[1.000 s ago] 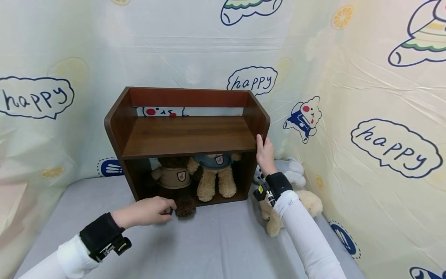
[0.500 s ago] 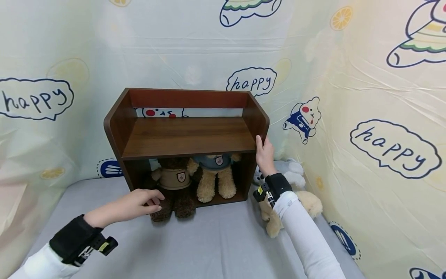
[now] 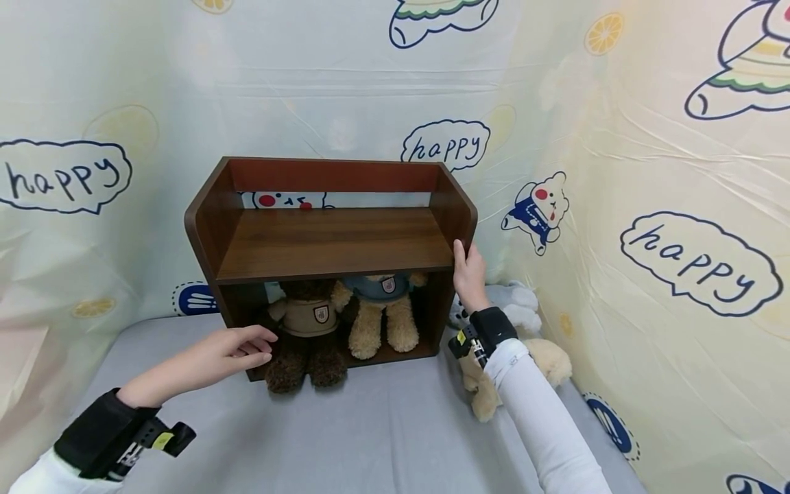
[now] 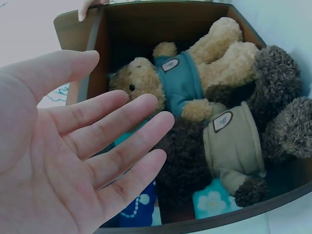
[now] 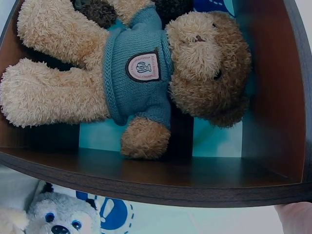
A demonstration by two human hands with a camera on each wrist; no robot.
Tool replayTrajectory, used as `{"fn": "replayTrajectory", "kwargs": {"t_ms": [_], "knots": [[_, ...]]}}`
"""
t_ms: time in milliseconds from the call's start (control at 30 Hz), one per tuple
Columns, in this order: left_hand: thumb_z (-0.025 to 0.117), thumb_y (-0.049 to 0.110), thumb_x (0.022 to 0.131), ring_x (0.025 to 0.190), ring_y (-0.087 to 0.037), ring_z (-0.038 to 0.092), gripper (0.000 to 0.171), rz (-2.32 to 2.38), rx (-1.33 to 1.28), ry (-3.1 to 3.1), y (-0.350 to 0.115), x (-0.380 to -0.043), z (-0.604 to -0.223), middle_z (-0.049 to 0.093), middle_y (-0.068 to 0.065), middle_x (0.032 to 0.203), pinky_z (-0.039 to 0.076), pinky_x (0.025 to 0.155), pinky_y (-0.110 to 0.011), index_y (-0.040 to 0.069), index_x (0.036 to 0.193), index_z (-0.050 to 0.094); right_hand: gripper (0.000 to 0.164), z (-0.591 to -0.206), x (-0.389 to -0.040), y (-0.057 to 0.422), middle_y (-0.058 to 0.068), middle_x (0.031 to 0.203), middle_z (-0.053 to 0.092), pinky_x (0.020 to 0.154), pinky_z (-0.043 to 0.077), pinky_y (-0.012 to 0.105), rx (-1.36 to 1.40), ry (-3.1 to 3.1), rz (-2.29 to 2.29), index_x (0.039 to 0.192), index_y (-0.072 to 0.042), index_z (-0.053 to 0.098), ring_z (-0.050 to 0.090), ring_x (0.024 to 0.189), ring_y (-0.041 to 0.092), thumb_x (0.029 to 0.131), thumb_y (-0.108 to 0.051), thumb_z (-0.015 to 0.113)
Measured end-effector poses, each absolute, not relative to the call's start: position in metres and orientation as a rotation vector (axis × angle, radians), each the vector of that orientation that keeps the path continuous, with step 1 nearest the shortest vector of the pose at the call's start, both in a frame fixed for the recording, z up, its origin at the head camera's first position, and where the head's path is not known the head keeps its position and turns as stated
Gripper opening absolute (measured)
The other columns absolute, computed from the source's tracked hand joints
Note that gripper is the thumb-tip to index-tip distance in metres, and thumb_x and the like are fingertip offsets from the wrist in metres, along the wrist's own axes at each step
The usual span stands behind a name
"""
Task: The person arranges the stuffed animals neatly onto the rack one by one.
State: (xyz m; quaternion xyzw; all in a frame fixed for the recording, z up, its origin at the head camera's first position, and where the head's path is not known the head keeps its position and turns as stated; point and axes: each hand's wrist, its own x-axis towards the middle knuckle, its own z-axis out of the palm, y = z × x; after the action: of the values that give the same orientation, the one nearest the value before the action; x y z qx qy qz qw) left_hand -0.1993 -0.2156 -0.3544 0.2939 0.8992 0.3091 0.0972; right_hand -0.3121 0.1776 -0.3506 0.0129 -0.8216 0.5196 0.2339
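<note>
A small dark-brown wooden shelf (image 3: 336, 240) stands on the grey-covered surface. In its lower compartment sit two teddy bears, heads partly hidden by the middle board in the head view. The dark-brown bear (image 3: 310, 321) wears a beige sweater, its legs sticking out past the front edge. Beside it, the light-brown bear (image 5: 141, 95) wears a blue knitted sweater with a badge. My left hand (image 3: 212, 357), fingers extended, is beside the dark bear's leg at the shelf's lower left; the palm shows in the left wrist view. My right hand (image 3: 470, 278) grips the front edge of the right side panel.
Right of the shelf, partly behind my right forearm, lie a grey-and-white plush toy (image 3: 517, 303) with blue eyes and a beige plush (image 3: 549, 358). Printed white sheeting (image 3: 339, 89) hangs behind and on the right. A pale pink object (image 3: 21, 363) shows at the left edge.
My left hand has drawn back leftward from the dark bear's legs, and its fingers have straightened. Both bear legs now show fully. The right hand stays on the side panel.
</note>
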Motion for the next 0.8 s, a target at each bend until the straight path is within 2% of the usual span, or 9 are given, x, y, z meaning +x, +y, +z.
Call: {"fn": "replayTrajectory", "kwargs": {"t_ms": [200, 467, 700, 800], "knots": [[0.056, 0.023, 0.091, 0.086, -0.008, 0.059, 0.029, 0.952, 0.833, 2.768, -0.224, -0.196, -0.348, 0.063, 0.0, 0.099, 0.05, 0.068, -0.023, 0.004, 0.113, 0.056, 0.035, -0.351, -0.313, 0.177, 0.011, 0.08, 0.04, 0.068, 0.031, 0.031, 0.019, -2.264, 1.439, 0.099, 0.001, 0.048, 0.043, 0.081, 0.027, 0.099, -0.031, 0.036], [0.055, 0.016, 0.091, 0.087, 0.002, 0.056, 0.027, 1.029, 0.792, 2.903, -0.235, -0.193, -0.343, 0.064, -0.005, 0.101, 0.05, 0.07, -0.021, 0.002, 0.115, 0.055, 0.038, -0.349, -0.312, 0.178, 0.017, 0.099, 0.052, 0.074, 0.034, 0.034, 0.009, -2.279, 1.438, 0.109, 0.003, 0.049, 0.045, 0.09, 0.027, 0.099, -0.031, 0.036], [0.052, 0.015, 0.093, 0.09, 0.011, 0.052, 0.03, 1.195, 0.725, 2.911, -0.242, -0.19, -0.341, 0.061, -0.015, 0.109, 0.048, 0.07, -0.017, 0.002, 0.12, 0.05, 0.036, -0.349, -0.311, 0.177, 0.015, 0.092, 0.049, 0.072, 0.032, 0.033, 0.003, -2.28, 1.432, 0.106, 0.003, 0.049, 0.044, 0.087, 0.027, 0.1, -0.03, 0.035], [0.051, 0.013, 0.094, 0.091, 0.014, 0.051, 0.03, 1.297, 0.712, 2.936, -0.243, -0.19, -0.34, 0.06, -0.01, 0.112, 0.046, 0.071, -0.012, 0.002, 0.121, 0.048, 0.036, -0.349, -0.311, 0.177, 0.014, 0.088, 0.046, 0.071, 0.032, 0.033, 0.003, -2.279, 1.43, 0.105, 0.003, 0.049, 0.044, 0.086, 0.027, 0.1, -0.03, 0.035]]}}
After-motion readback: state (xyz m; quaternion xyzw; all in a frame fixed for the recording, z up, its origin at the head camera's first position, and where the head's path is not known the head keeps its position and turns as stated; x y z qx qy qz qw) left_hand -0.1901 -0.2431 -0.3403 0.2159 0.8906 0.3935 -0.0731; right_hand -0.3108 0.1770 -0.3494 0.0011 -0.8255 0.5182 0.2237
